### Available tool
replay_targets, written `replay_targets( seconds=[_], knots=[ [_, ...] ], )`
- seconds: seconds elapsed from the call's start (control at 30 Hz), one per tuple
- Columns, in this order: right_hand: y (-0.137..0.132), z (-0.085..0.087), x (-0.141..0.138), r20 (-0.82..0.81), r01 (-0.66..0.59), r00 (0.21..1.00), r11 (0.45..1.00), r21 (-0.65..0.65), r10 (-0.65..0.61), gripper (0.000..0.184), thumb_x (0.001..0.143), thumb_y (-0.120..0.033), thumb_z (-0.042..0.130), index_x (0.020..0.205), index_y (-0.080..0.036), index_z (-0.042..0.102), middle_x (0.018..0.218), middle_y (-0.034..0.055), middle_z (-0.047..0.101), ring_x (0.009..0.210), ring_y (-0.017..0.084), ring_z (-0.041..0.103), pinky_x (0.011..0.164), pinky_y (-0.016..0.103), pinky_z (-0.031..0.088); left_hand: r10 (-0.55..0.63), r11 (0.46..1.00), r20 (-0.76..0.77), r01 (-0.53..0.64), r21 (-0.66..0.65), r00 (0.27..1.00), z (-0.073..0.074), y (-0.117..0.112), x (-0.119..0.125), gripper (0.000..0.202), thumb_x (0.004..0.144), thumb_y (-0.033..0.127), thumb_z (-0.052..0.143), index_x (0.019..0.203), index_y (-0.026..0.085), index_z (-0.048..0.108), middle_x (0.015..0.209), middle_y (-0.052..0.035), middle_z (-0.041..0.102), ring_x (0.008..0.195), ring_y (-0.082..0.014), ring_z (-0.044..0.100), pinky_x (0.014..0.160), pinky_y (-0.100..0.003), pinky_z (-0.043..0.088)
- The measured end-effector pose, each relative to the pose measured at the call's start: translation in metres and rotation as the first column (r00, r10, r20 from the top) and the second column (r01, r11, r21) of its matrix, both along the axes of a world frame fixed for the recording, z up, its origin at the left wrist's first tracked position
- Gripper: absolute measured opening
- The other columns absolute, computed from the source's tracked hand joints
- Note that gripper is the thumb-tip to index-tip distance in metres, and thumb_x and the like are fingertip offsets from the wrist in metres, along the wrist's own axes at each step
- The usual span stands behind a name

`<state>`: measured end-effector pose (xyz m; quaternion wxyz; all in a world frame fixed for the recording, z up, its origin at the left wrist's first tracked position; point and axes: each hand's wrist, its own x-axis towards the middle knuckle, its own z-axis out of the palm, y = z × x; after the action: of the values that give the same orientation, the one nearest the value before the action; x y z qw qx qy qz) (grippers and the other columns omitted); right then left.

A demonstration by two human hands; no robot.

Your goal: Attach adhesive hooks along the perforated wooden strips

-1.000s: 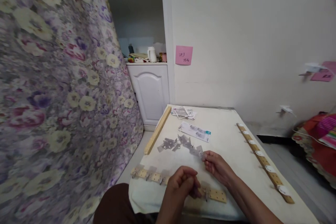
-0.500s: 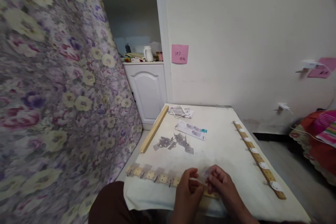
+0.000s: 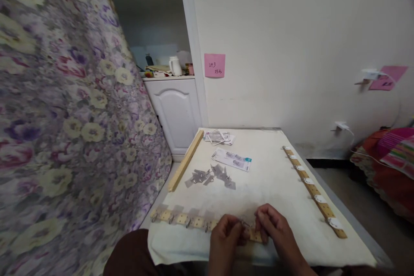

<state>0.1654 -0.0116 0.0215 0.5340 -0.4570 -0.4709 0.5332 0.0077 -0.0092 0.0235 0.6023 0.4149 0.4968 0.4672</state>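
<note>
Right hand: back from hook pile, fingertips pinched; on what, cannot tell
Left hand: curled at clear hook, grip hidden
Clear hook: between hands, near right end of strip
Change: work now over strip, pile left alone

Near strip: pale wood, smooth, matt. Loose hooks: clear plastic plates, glossy, with bright metal parts. Left bar: pale wood, matt. Right strip: browner wood, slight sheen. Discs on it: white, smooth, plastic in appearance. Table cover: cream cloth, matt. Flat package: smooth; card or plastic, cannot be distinguished. Curtain: cloth, matt. Cabinet door: white, smooth, low sheen. Pink note: matt paper.
</note>
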Motion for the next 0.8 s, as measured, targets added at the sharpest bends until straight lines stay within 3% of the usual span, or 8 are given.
replay_targets(
  seconds=[0.1,0.23,0.63,0.8],
  knots=[
    [0.002,-0.007,0.004,0.003,0.047,0.999,0.998,-0.034,-0.047,0.035,0.074,-0.054,0.064,0.077,-0.02,0.055,0.059,-0.0053,0.049,0.043,0.007,0.04,0.041,0.021,0.032,0.03,0.984,0.196,0.005,-0.178,0.98,-0.001,0.001,0.001,0.036,0.055,0.045,0.077,0.068,0.018,0.056,0.063,-0.0006,0.068,0.057,-0.0166,0.064,0.054,-0.026,0.045],
    [0.004,-0.021,0.007,-0.043,-0.034,0.999,0.997,-0.067,0.031,0.035,0.073,-0.052,0.067,0.081,-0.019,0.059,0.061,-0.0054,0.05,0.042,0.006,0.042,0.041,0.02,0.033,0.09,0.961,0.303,-0.003,-0.276,0.949,-0.001,-0.005,0.009,0.043,0.049,0.044,0.082,0.068,0.018,0.054,0.06,-0.0003,0.068,0.053,-0.0136,0.063,0.052,-0.023,0.042],
    [0.003,-0.027,0.01,-0.121,-0.146,0.983,0.987,-0.069,0.137,0.033,0.071,-0.046,0.071,0.085,-0.019,0.058,0.064,-0.0044,0.056,0.046,0.007,0.046,0.044,0.019,0.037,0.056,0.944,0.33,0.057,-0.324,0.942,-0.011,-0.014,0.025,0.042,0.046,0.042,0.083,0.067,0.019,0.055,0.059,-0.0019,0.07,0.059,-0.018,0.066,0.054,-0.025,0.042],
    [0.002,-0.029,0.009,-0.092,-0.184,0.98,0.98,-0.08,0.177,0.038,0.066,-0.045,0.074,0.088,-0.02,0.057,0.062,-0.0057,0.054,0.046,0.008,0.047,0.044,0.021,0.038,0.007,0.944,0.346,0.108,-0.311,0.938,-0.011,-0.015,0.024,0.042,0.047,0.043,0.083,0.073,0.017,0.063,0.059,-0.0027,0.07,0.059,-0.0199,0.067,0.054,-0.026,0.04]
  ],
)
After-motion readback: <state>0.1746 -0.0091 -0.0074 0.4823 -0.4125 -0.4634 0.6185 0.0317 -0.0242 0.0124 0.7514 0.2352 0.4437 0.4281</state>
